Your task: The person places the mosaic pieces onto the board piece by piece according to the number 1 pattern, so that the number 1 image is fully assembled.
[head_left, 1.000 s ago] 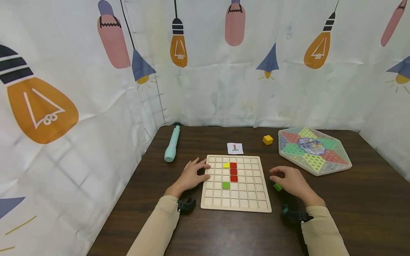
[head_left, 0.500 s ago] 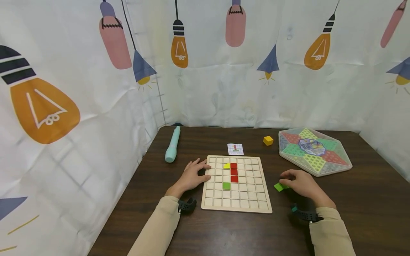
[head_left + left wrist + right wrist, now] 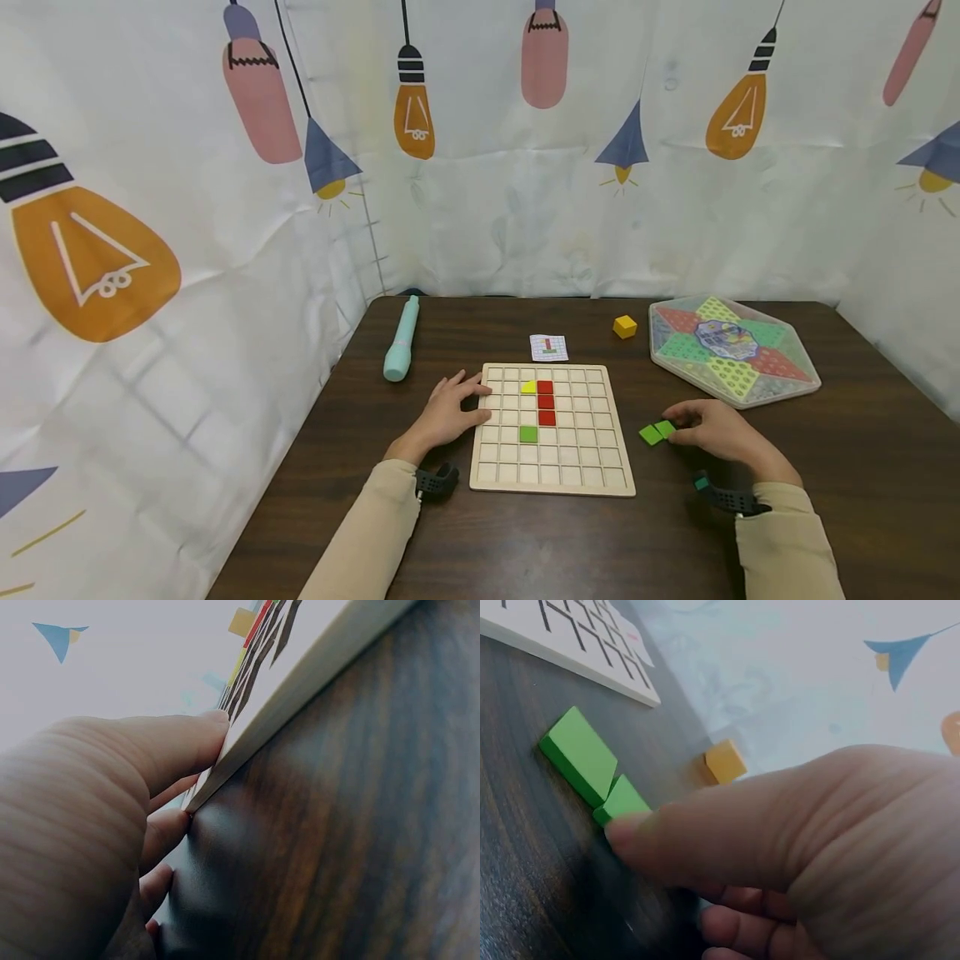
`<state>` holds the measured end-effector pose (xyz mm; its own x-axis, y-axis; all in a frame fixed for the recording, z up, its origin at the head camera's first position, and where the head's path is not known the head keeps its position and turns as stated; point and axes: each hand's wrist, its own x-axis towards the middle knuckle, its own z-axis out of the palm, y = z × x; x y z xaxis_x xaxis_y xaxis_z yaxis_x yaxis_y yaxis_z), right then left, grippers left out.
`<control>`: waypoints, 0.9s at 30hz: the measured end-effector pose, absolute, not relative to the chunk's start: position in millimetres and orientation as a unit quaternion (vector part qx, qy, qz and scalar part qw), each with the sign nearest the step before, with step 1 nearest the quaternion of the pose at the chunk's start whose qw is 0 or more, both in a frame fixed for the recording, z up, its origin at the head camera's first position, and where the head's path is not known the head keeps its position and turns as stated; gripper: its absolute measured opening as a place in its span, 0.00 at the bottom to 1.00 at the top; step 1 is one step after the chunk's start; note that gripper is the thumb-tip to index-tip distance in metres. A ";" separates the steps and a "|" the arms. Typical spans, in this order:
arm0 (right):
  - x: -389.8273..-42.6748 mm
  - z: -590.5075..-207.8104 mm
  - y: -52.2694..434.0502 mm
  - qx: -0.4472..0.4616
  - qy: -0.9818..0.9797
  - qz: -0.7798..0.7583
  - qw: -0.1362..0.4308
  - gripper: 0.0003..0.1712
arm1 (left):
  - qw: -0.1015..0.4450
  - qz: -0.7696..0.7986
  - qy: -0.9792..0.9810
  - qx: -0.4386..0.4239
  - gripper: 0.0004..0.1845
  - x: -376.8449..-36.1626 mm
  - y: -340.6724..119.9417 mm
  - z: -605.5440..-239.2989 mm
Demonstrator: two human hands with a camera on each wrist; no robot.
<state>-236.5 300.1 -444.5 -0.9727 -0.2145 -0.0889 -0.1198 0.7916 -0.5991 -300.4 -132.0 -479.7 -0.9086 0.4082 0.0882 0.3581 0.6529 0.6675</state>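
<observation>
Dark wood-grain table [image 3: 525,542], lightbulb-print curtain behind. My left hand [image 3: 447,410] lies flat, fingers straight, against the left edge of the pale wooden grid board [image 3: 553,479]; it has not shifted. My right hand [image 3: 714,429] has slid rightward, away from the board, over the last second. Two green tiles [image 3: 657,432] now lie uncovered side by side on the table, between board and hand. My thumb tip touches the nearer one; fingers loosely curled, gripping nothing. Tiles flat, matte, square-edged. Yellow cube [image 3: 625,326] sits beyond.
</observation>
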 end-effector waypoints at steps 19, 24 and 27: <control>-243.1 -451.6 295.6 -0.048 0.955 -0.291 0.042 0.17 | 0.032 0.355 0.910 0.210 0.21 -302.1 -131.8 -480.2; -242.5 -450.8 296.2 -0.053 0.955 -0.289 0.041 0.16 | 0.032 0.359 0.909 0.210 0.21 -301.4 -131.9 -479.9; -241.7 -450.4 295.9 -0.055 0.956 -0.286 0.038 0.16 | 0.032 0.359 0.909 0.209 0.21 -301.2 -131.9 -480.0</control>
